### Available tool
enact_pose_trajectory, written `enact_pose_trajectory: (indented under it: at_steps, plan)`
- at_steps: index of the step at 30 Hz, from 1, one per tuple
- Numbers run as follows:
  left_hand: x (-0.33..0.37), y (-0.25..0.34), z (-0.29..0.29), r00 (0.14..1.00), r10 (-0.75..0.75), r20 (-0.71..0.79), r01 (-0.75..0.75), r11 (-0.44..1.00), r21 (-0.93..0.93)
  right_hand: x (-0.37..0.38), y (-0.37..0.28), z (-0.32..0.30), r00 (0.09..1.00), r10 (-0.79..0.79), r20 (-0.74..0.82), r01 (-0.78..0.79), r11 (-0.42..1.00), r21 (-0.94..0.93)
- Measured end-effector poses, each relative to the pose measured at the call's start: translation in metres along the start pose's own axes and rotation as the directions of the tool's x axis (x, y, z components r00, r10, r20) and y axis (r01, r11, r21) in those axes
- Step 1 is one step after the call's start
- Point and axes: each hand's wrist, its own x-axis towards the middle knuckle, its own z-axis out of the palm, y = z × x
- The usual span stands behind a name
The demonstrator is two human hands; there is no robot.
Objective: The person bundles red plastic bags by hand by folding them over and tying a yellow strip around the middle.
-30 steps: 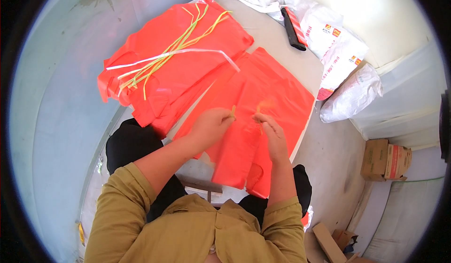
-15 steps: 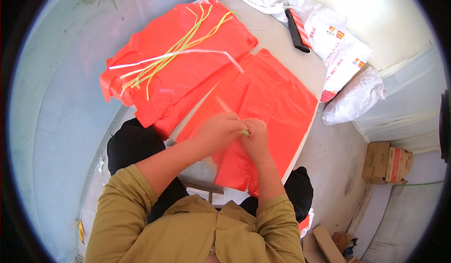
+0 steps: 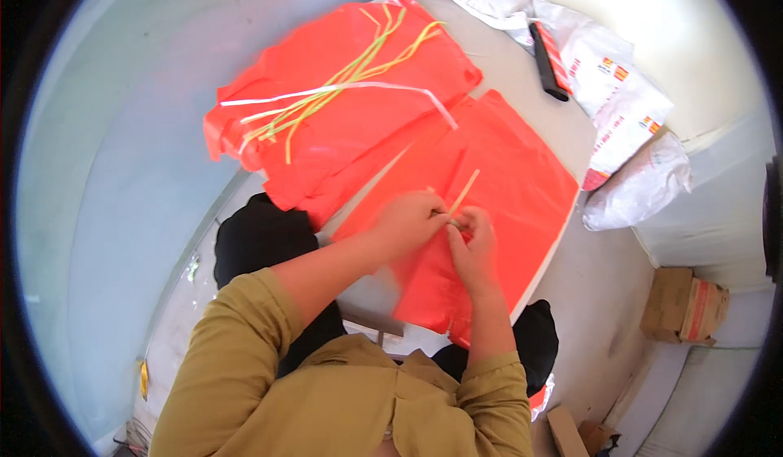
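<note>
My left hand [image 3: 410,222] and my right hand [image 3: 476,243] meet over the right-hand pile of red plastic sheeting [image 3: 522,171]. Both are closed in a fingertip pinch on a short yellow strip [image 3: 465,193], whose free end sticks up between them. A gathered part of the red plastic passes beneath my fingers; exactly how the strip lies around it is hidden. Farther left, a second red plastic pile [image 3: 285,73] lies on the table. Across it rest several loose yellow-green strips [image 3: 342,90] and a white strip [image 3: 391,86].
A pale table [image 3: 489,41] bears both piles. Along its far right edge lie a black and red roll [image 3: 550,61] and white printed sacks [image 3: 616,90]. Cardboard boxes [image 3: 681,306] stand on the floor at right. A pale wall [image 3: 122,130] runs along the left.
The whole view has shifted, so the table appears farther right. My fingers have moved on the strip, and its yellow end now stands up between my hands.
</note>
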Motion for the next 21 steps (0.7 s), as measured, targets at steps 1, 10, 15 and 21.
enact_pose_trajectory:
  at_steps: [1,10,15,21]
  plan:
    - [0.001,0.003,0.003,1.000,-0.004,-0.015,0.004,1.000,-0.027,-0.001,0.003,-0.001,0.993,-0.067,-0.099,0.060,0.995,-0.075]
    - [-0.001,-0.007,0.014,0.988,0.151,0.020,-0.152,0.987,0.058,0.010,0.015,-0.015,0.916,-0.397,0.052,0.385,0.836,-0.392]
    - [-0.001,-0.007,0.009,0.993,0.117,0.035,-0.116,0.993,-0.029,0.010,0.016,-0.020,0.944,-0.322,0.066,0.329,0.914,-0.236]
    - [0.001,-0.009,0.011,0.996,0.079,0.046,-0.070,0.982,-0.176,0.012,0.006,-0.024,0.944,-0.280,0.176,0.322,0.900,-0.295]
